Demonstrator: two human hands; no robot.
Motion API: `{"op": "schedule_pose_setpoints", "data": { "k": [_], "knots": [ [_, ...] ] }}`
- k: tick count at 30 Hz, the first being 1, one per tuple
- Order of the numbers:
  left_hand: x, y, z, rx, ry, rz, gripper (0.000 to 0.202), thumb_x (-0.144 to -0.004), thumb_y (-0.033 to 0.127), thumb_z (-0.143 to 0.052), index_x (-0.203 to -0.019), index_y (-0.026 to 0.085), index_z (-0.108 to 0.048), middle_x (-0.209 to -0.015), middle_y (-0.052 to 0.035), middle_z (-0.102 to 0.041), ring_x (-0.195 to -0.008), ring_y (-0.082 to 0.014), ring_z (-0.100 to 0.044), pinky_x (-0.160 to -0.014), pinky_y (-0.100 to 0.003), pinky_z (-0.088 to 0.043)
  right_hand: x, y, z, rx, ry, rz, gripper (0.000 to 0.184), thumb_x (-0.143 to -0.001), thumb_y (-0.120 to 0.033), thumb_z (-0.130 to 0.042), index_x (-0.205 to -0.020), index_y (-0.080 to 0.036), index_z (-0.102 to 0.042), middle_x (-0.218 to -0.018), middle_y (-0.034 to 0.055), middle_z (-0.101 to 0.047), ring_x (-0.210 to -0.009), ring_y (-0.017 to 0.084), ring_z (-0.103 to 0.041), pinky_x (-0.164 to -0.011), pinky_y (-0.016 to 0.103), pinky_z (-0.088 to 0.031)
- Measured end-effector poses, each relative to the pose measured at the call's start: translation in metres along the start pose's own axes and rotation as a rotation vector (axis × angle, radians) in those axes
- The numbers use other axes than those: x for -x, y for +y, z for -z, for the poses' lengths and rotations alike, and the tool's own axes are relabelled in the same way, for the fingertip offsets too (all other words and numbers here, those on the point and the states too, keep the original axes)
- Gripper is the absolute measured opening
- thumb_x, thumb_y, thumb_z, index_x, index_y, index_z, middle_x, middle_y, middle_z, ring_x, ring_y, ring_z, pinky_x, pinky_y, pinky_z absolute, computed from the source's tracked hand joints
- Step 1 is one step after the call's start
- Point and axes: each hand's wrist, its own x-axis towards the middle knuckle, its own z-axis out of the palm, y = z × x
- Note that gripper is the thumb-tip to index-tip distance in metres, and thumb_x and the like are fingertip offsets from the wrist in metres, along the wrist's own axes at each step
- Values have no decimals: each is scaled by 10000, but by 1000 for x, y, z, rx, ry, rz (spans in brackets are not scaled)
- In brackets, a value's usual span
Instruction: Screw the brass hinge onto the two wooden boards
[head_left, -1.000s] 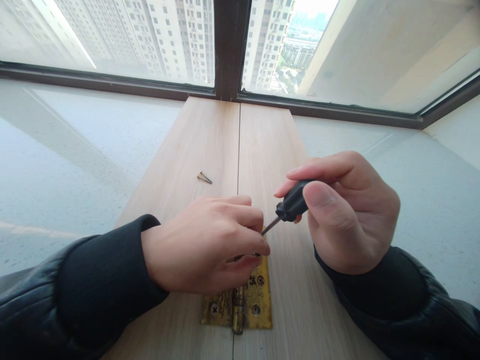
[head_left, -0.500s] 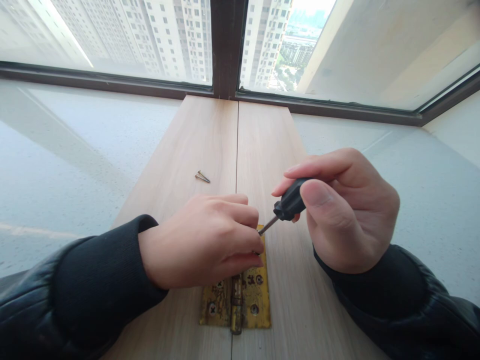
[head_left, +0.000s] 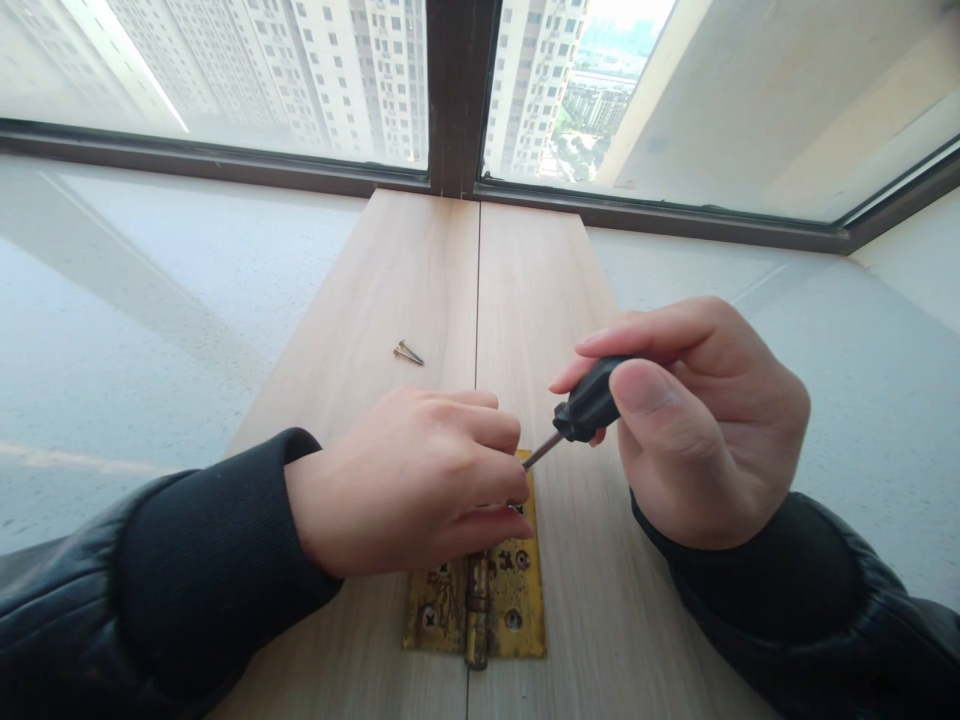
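Observation:
A black-handled screwdriver (head_left: 592, 402) is gripped by my right hand (head_left: 709, 440), its thumb and fingers wrapped round the handle. The metal shaft slants down to the left, and its tip is hidden behind the fingers of my left hand (head_left: 420, 480). Those fingers are curled together over the upper part of a worn brass hinge (head_left: 531, 600); what they pinch, if anything, is hidden. Screw heads show in the hinge's left leaf, while the lower right leaf has visible holes. Its knuckle lies along the seam between two boards.
Two loose screws (head_left: 409, 352) lie on the left pale wooden board (head_left: 360, 330), beyond my left hand. The right board (head_left: 540, 290) sits beside it. Both rest on a white speckled sill (head_left: 150, 290) below a dark-framed window (head_left: 454, 100).
The whole view has shifted slightly, moving everything a little to the right. Both hands keep nearly the same pose, with the screwdriver still slanting to the left hand's fingers.

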Motion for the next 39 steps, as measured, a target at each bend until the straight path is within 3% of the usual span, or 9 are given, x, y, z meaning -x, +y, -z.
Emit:
{"op": "schedule_pose_setpoints", "data": {
  "k": [13, 21, 29, 39],
  "knots": [
    [-2, 1, 2, 57, -99, 1, 168, -880, 150, -560, -773, 166, -689, -718, -13, -611, -679, -124, -530, -583, -252, -416, 0, -1, -2, 10, 30, -9, 94, -881, -267, -670, -904, -176, -678, -737, 20, -631, -609, 142, -578, -503, 294, -444],
    [1, -2, 0, 7, 7, -14, 177, -860, 316, -645, -764, 180, -706, -666, -4, -571, -611, -110, -486, -548, -246, -401, -1, 0, -2, 12, 24, 6, 97, -887, -269, -657, -919, -179, -676, -749, 13, -636, -601, 132, -578, -492, 277, -456],
    [-3, 2, 1, 36, -79, 7, 215, -888, 192, -571, -696, 149, -658, -692, -13, -608, -661, -123, -518, -584, -258, -421, 0, 0, -2, 15, 31, -8, 93, -878, -274, -664, -912, -189, -683, -749, 18, -632, -615, 143, -579, -499, 292, -448],
    [-2, 1, 1, 94, -131, 20, 171, -884, 139, -545, -778, 151, -679, -731, -5, -615, -690, -120, -519, -598, -250, -424, -2, 1, -1, -1, 32, 9, 97, -875, -263, -671, -912, -174, -684, -744, 20, -626, -616, 144, -574, -506, 297, -441]
  ]
}}
